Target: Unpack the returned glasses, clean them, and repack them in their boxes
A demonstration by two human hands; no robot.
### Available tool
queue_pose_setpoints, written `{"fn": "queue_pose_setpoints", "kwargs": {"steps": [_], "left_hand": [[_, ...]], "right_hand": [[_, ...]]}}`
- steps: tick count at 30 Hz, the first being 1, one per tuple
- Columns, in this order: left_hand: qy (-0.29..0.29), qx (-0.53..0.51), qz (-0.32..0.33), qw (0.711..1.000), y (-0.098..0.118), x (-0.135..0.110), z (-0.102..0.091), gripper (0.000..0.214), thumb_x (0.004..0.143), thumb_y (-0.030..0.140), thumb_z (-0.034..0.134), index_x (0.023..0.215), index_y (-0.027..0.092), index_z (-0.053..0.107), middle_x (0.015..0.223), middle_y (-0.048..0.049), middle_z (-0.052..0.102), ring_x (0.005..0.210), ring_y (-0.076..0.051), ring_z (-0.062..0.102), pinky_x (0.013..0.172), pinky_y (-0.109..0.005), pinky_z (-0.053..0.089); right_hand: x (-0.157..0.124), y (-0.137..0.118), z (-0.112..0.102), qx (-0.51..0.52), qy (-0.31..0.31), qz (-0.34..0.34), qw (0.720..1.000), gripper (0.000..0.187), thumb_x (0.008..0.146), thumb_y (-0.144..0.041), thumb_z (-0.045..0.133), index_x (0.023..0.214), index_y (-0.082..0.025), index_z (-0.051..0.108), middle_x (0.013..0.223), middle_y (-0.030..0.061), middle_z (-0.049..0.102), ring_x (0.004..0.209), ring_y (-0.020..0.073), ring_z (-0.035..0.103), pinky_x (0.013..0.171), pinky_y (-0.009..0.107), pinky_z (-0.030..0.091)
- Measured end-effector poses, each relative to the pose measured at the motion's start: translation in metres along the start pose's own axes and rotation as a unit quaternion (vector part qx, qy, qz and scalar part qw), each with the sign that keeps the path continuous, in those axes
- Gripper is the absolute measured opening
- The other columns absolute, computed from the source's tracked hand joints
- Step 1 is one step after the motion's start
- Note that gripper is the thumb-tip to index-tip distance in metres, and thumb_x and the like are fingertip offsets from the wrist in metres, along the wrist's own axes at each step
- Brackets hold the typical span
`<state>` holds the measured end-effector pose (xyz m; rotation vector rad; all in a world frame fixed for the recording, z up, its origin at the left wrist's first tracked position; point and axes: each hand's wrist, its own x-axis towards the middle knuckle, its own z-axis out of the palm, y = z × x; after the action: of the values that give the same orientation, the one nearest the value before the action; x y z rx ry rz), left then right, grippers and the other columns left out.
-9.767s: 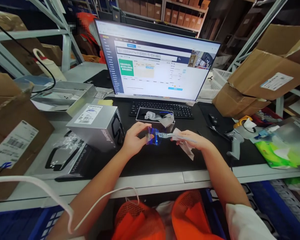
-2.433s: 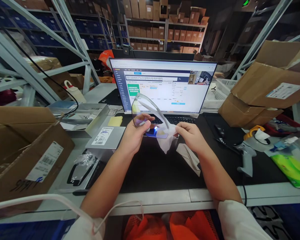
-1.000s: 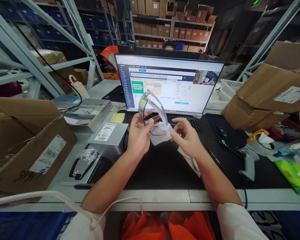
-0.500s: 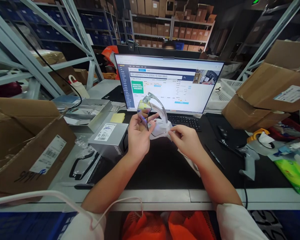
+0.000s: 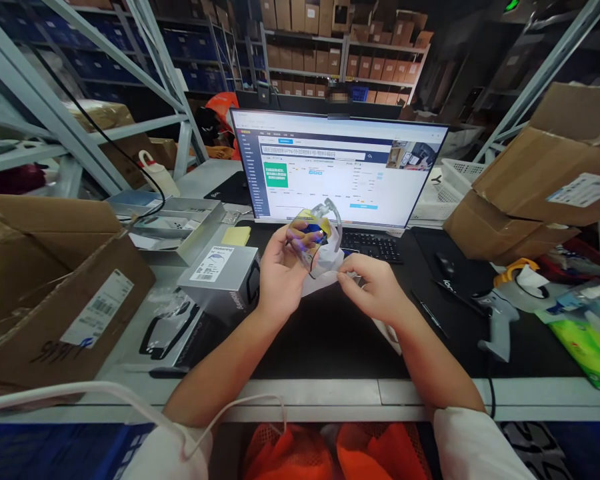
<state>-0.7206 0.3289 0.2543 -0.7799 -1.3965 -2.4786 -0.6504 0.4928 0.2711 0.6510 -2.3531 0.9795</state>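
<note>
My left hand (image 5: 280, 273) is closed around a pair of glasses (image 5: 311, 232) with a shiny, coloured lens and clear arms, held up in front of the monitor (image 5: 340, 167). My right hand (image 5: 373, 290) pinches a white cloth (image 5: 325, 270) that lies against the lens. Both hands hover over the black desk mat (image 5: 330, 333), just before the keyboard (image 5: 373, 245).
A silver product box (image 5: 220, 273) and a black packaging sleeve (image 5: 167, 330) lie left of my hands. Open cardboard boxes stand at far left (image 5: 45, 293) and right (image 5: 535, 180). A barcode scanner (image 5: 495, 320), a mouse (image 5: 445, 265) and a green packet (image 5: 587, 340) lie to the right.
My left hand has turned the glasses so the lens faces me and the arms have dropped lower. My right hand has brought the cloth up to the lens.
</note>
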Motion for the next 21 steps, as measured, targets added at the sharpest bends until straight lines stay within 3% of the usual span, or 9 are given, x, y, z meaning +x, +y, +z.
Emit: {"fn": "queue_pose_setpoints", "kwargs": {"steps": [3,8,14,17,20,21], "left_hand": [[0.004,0.005,-0.026,1.000,0.002,0.000,-0.001,0.038,0.073,0.030,0.088,0.102,0.028,0.064,0.126,-0.0023,0.064,0.113,-0.019,0.068,0.101,-0.033,0.053],[0.009,0.017,-0.047,0.999,0.003,-0.001,-0.001,0.034,0.073,0.021,0.085,0.101,0.026,0.065,0.122,-0.0027,0.067,0.118,-0.020,0.065,0.103,-0.032,0.051],[-0.015,0.005,-0.089,0.996,0.004,0.005,-0.005,0.038,0.071,0.021,0.087,0.104,0.025,0.069,0.119,-0.0031,0.067,0.112,-0.018,0.066,0.100,-0.029,0.053],[-0.027,0.003,-0.086,0.996,0.005,0.007,-0.007,0.042,0.067,0.022,0.090,0.104,0.025,0.070,0.126,-0.0041,0.065,0.116,-0.020,0.065,0.102,-0.032,0.053],[-0.034,0.023,-0.064,0.997,0.006,0.008,-0.006,0.040,0.065,0.023,0.091,0.098,0.024,0.070,0.131,-0.0055,0.061,0.119,-0.022,0.063,0.107,-0.035,0.051],[-0.037,0.034,-0.049,0.998,0.006,0.007,-0.006,0.038,0.065,0.023,0.091,0.096,0.023,0.071,0.132,-0.0061,0.059,0.121,-0.023,0.062,0.108,-0.036,0.050]], "right_hand": [[0.000,0.001,0.001,0.021,0.002,0.022,1.000,0.018,0.099,-0.025,0.053,0.087,-0.021,0.067,0.088,0.0044,0.071,0.081,0.0162,0.066,0.077,0.029,0.051],[-0.002,0.001,0.004,0.004,-0.020,0.000,1.000,0.022,0.101,-0.028,0.052,0.104,-0.022,0.074,0.104,0.0078,0.075,0.096,0.0192,0.070,0.088,0.033,0.056],[-0.005,-0.005,-0.001,0.008,-0.016,-0.025,1.000,0.029,0.099,-0.027,0.055,0.124,-0.022,0.069,0.123,0.0094,0.071,0.114,0.0215,0.066,0.102,0.038,0.052],[-0.005,-0.006,-0.007,0.042,0.016,0.029,0.999,0.026,0.096,-0.029,0.060,0.120,-0.022,0.069,0.111,0.0072,0.074,0.101,0.0206,0.068,0.092,0.035,0.054],[-0.004,-0.005,-0.012,0.058,0.097,0.147,0.983,0.015,0.093,-0.035,0.062,0.096,-0.021,0.067,0.083,0.0023,0.071,0.076,0.0172,0.065,0.073,0.030,0.051],[-0.003,-0.003,-0.012,0.059,0.103,0.181,0.976,0.019,0.093,-0.038,0.062,0.086,-0.021,0.064,0.074,0.0007,0.067,0.069,0.0159,0.061,0.067,0.029,0.047]]}}
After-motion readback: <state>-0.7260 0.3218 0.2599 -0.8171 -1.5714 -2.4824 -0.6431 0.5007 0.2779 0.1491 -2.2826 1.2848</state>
